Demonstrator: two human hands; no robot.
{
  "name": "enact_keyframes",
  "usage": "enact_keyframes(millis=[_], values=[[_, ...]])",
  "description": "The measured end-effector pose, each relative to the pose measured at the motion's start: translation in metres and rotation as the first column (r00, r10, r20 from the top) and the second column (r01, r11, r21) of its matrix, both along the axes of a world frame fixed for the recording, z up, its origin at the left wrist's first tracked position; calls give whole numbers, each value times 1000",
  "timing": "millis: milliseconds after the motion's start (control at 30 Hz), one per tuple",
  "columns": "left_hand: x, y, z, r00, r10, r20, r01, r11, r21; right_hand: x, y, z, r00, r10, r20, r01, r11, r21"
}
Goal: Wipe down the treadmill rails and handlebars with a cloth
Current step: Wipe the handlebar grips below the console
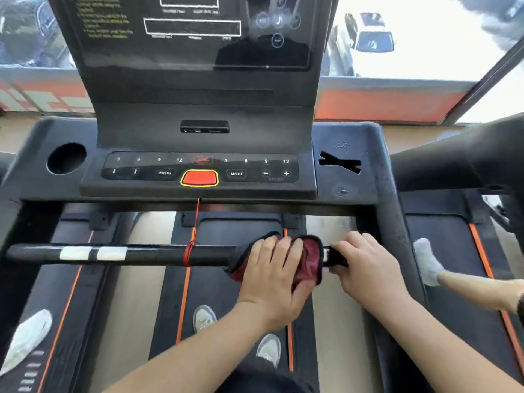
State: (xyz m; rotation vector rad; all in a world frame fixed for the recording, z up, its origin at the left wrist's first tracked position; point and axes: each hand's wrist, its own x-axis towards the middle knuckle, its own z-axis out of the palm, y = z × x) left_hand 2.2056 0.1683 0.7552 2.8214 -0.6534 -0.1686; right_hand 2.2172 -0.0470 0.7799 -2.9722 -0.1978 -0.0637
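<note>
The treadmill's control panel [200, 168] reads 3, 6, 9, 12 on its left, 3, 6, 9, 12 again on its right — with PROG, MODE, a minus and a plus beneath; the console screen's [192, 29] text is too blurred.

The cloth [310, 259] sits on the handlebar [158, 254] before the console [198, 171], under the left hand [276, 276].

One left hand [273, 279], one right hand [368, 268], one cloth [309, 259], one handlebar [158, 253], one red button [199, 178]
</note>
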Motion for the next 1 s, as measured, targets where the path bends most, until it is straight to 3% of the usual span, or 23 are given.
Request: enact_keyframes(millis=[133,233,367,433,533,600,667,700,767,833,867,1000], values=[[42,-40,18,993,74,-91,-62,990,129,6,-5,-2,999,-39,-22,41,995,92],[64,-67,14,980,51,-193,-37,996,78,10,-9,1,988,-107,-114,128,973,194],[24,-31,-3,989,-140,56,136,988,70,11,-7,-2,987,-114,-110,134,971,199],[13,-4,-10,971,-215,101,208,975,82,7,-6,-4,987,-125,-98,144,966,215],[40,-9,6,987,-156,-31,159,962,221,8,-6,-2,985,-132,-113,153,965,211],[72,-33,22,980,-14,-197,55,977,208,9,-5,-1,983,-140,-119,162,965,204],[94,-51,22,899,84,-429,-17,987,157,8,-5,0,983,-141,-115,162,966,203],[90,-53,23,927,38,-373,19,989,149,8,-5,0,983,-139,-118,161,966,204],[57,-45,16,995,-63,-81,75,986,152,10,-4,2,982,-137,-134,161,967,195],[16,-30,2,998,-65,28,62,993,96,11,-4,2,981,-143,-131,166,967,193],[6,-24,-4,996,-68,60,63,995,76,11,-4,2,982,-143,-124,166,966,196],[39,-39,12,998,-37,-53,45,986,163,13,-5,4,980,-126,-153,155,968,198]])
